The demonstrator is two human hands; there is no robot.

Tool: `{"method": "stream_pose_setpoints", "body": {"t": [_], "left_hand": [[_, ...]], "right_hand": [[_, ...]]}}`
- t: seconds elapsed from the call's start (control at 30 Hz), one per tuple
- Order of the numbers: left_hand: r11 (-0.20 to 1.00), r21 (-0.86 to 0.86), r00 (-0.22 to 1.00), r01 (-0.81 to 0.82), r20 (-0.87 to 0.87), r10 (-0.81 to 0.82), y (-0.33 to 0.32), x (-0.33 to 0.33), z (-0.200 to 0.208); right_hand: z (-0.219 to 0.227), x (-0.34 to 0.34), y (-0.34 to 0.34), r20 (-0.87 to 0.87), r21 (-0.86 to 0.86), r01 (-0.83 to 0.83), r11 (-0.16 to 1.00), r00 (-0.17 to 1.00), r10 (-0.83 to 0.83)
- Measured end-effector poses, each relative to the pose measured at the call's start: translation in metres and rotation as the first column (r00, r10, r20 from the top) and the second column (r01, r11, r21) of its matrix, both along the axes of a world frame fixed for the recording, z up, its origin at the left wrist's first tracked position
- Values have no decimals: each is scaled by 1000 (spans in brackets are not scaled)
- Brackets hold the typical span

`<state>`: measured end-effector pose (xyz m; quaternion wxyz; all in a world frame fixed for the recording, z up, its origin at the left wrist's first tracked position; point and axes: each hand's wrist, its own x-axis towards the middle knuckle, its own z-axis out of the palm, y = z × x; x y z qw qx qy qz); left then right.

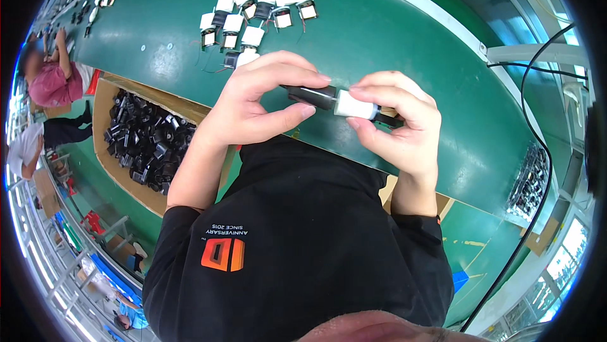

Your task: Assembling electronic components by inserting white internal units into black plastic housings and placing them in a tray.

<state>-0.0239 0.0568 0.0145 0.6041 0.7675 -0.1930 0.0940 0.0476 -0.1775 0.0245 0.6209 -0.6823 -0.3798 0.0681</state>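
Above the near edge of the green table [341,32], my left hand [256,98] pinches a black plastic housing [314,97] between thumb and fingers. My right hand [404,117] grips a white cylindrical part [355,105] with a black end piece [389,120] beneath the fingers. The two parts are lined up end to end, a thin pin or shaft showing where they meet; how far one sits inside the other I cannot tell. Beyond my left hand lies a cluster of similar white-and-black assemblies [251,37], some with thin wires.
A cardboard box [109,158] full of black plastic parts [148,140] stands at my left. Clear bags of small parts [530,181] lie at the table's right end, near a black cable [537,133]. At the far left a person in a red top [54,83] works along the table.
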Motion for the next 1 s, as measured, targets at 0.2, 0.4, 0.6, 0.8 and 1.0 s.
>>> {"method": "stream_pose_setpoints", "body": {"t": [0.2, 0.4, 0.6, 0.8, 1.0], "left_hand": [[994, 110, 992, -18, -124, 32, -17, 4, 10], [992, 125, 977, 3, -210, 24, -23, 10, 6], [996, 61, 951, 64, -306, -42, -25, 16, -2], [999, 28, 984, 35, -175, -30, -47, 19, 11], [997, 73, 951, -36, 308, 12, -73, 35, -6]], "right_hand": [[15, -1, -7, 56, -227, 86, 970, 996, -75], [0, 5, -10, -83, -120, 80, 990, 992, -90], [-17, 5, -13, -406, -70, 3, 998, 913, -31], [-65, 16, -17, -602, 618, 24, 786, 658, 453], [-90, -8, -3, -608, 791, 231, 567, 405, 683]]}}
